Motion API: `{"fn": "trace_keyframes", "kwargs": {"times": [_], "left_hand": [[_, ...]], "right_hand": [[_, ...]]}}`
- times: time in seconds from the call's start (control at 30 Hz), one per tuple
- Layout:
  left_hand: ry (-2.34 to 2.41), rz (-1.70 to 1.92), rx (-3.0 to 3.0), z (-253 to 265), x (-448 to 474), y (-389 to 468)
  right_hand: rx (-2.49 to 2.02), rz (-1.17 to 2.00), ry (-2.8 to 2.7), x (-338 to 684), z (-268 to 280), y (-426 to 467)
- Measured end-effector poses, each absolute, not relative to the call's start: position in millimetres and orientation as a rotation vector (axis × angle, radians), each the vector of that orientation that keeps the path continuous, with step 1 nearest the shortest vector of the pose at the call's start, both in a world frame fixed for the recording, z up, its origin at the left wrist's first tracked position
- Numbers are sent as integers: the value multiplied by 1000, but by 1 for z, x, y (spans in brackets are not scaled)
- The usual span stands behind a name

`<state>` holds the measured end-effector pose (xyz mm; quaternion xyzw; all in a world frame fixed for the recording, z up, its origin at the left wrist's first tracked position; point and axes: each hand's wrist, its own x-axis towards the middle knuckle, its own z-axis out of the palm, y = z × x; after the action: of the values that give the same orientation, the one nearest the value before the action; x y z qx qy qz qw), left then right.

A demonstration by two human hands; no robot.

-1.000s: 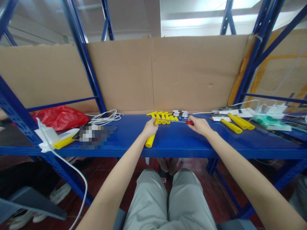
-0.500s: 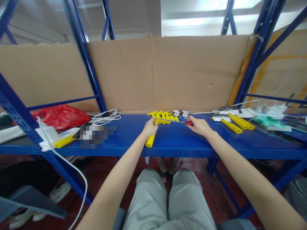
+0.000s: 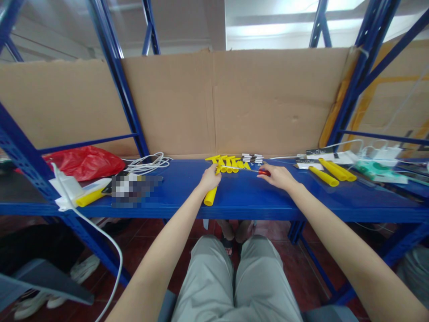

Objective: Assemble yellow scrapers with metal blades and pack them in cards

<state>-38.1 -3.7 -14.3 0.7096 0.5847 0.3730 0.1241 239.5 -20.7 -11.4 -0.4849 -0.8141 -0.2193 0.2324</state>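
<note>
Your left hand [image 3: 209, 178] is closed around a yellow tube-shaped piece [image 3: 209, 197], whose open end sticks out below the fist, toward you, above the blue tabletop [image 3: 250, 197]. Your right hand [image 3: 280, 177], well apart from the left, is clamped on the red handle of a screwdriver [image 3: 264, 173]; its thin shaft runs from that hand across to the top of the held piece, near the left fingers, though whether the tip touches it you cannot tell here. Just beyond and right of your left hand lies a row of yellow T-shaped pieces [image 3: 229, 169], and beyond your right hand, slightly to its left, sits a stack of black-and-white pieces [image 3: 252, 158]. Well to the right of your right hand lie three yellow tubes [image 3: 331, 170]; far left of your left hand lies a red bag [image 3: 87, 162], with a coiled white cable [image 3: 147, 165] between.
</note>
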Motion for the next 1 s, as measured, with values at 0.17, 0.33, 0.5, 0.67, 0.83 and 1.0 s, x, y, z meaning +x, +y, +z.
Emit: {"fn": "trace_keyframes", "kwargs": {"times": [0.17, 0.33, 0.5, 0.67, 0.83, 1.0], "left_hand": [[1710, 1067, 2096, -14, -37, -2], [1700, 1062, 2095, -14, -39, -2], [1697, 1057, 2099, -14, -39, -3], [1712, 1054, 2095, -13, -38, -4], [1747, 1013, 2102, -11, -36, -7], [1763, 994, 2109, -11, -35, -7]], "right_hand": [[-1362, -665, -2223, 242, -12, -20], [-1261, -612, -2254, 241, -11, -22], [-1316, -512, -2261, 238, -11, -23], [-1387, -447, -2247, 235, -10, -23], [-1471, -496, -2209, 235, -9, -23], [-1408, -522, -2229, 238, -11, -21]]}}
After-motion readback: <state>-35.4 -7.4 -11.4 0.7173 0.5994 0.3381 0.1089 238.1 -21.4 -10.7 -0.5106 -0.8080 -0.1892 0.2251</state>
